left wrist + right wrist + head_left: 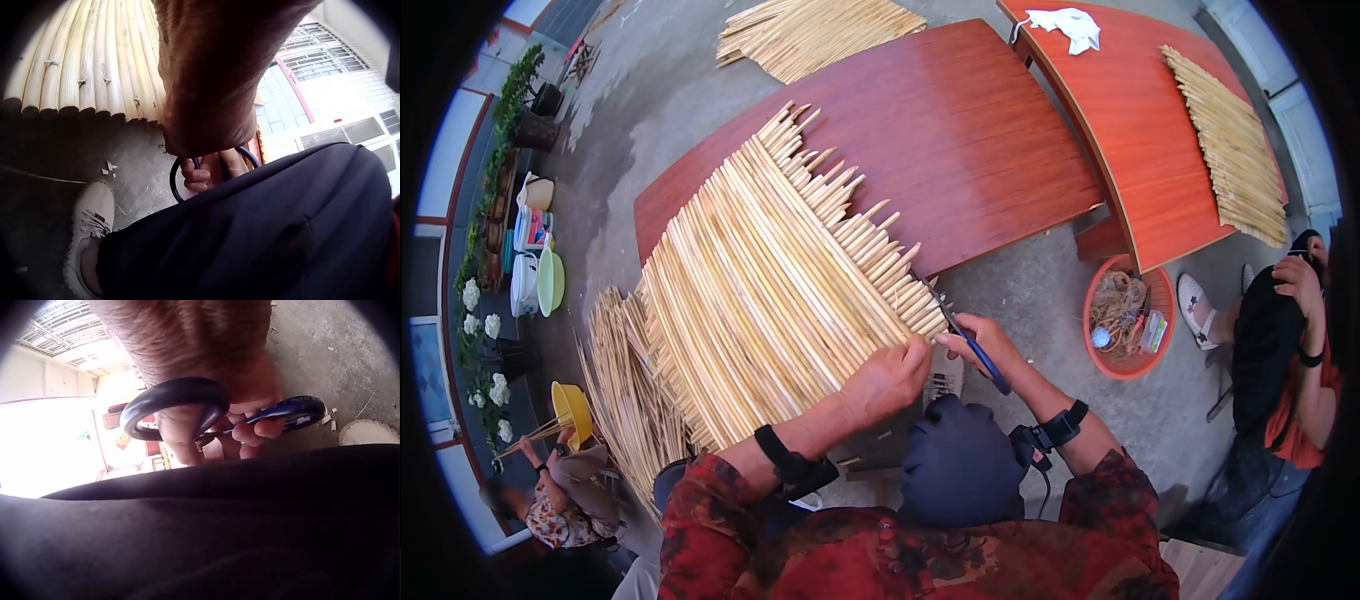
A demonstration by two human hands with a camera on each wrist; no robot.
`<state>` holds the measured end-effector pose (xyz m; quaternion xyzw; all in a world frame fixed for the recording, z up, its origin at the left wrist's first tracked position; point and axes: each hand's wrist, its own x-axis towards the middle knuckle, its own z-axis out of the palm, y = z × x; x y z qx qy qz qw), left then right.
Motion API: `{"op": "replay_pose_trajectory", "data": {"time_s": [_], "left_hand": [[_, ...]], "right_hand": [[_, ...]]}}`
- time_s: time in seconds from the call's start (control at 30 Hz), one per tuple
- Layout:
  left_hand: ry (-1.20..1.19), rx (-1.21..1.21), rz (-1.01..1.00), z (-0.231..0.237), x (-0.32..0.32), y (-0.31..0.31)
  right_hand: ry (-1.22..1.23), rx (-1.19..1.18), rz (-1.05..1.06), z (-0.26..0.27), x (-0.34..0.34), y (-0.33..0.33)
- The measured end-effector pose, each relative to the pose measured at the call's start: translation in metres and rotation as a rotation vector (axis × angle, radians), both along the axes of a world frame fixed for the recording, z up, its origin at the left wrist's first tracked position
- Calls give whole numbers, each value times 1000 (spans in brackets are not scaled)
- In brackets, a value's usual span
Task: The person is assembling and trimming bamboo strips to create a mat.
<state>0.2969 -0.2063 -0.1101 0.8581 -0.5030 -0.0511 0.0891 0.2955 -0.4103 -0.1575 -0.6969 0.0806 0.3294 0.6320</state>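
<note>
A mat of pale reed stalks (750, 290) tied side by side lies over the near edge of the dark red table (970, 110), its cut ends uneven. At the mat's near right corner my left hand (890, 380) grips the edge with curled fingers; its fingertips are hidden. Just to the right, my right hand (980, 345) holds scissors (972, 345) with dark blue handles, their blades pointing up along the stalk ends. In the right wrist view a thumb and fingers pass through the scissors' handle loops (306, 412). Small thread knots (81, 82) show along the stalks in the left wrist view.
Loose stalks (615, 370) lean left of the mat. An orange basket (1100, 365) of twine stands on the floor at right. Another mat (1230, 150) and a white cloth (1068, 28) lie on the orange table (1140, 190). People sit at both sides.
</note>
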Motion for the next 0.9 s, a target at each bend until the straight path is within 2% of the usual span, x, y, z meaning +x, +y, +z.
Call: {"op": "replay_pose_trajectory", "data": {"time_s": [0.17, 0.27, 0.33, 0.43, 0.57, 0.67, 0.73, 0.9], "left_hand": [[14, -26, 5, -1, -3, 1], [23, -12, 11, 0, -2, 2], [41, -4, 9, 4, 2, 2], [-10, 3, 23, 6, -4, -2], [-24, 8, -1, 6, 1, 0], [-3, -29, 0, 6, 1, 1], [-1, -55, -2, 7, 1, 2], [-10, -117, -8, 6, 0, 12]], "right_hand": [[-9, -20, -42, 12, -2, -1], [149, -23, 17, 23, 6, -2], [-42, -67, 95, 18, 19, -2], [-120, -71, 133, 17, 24, -3], [-80, -88, 153, 12, 26, -3], [-25, -96, 110, 12, 21, -1], [-81, -64, 26, 9, 15, 2], [-54, -85, -8, 13, 1, 12]]}}
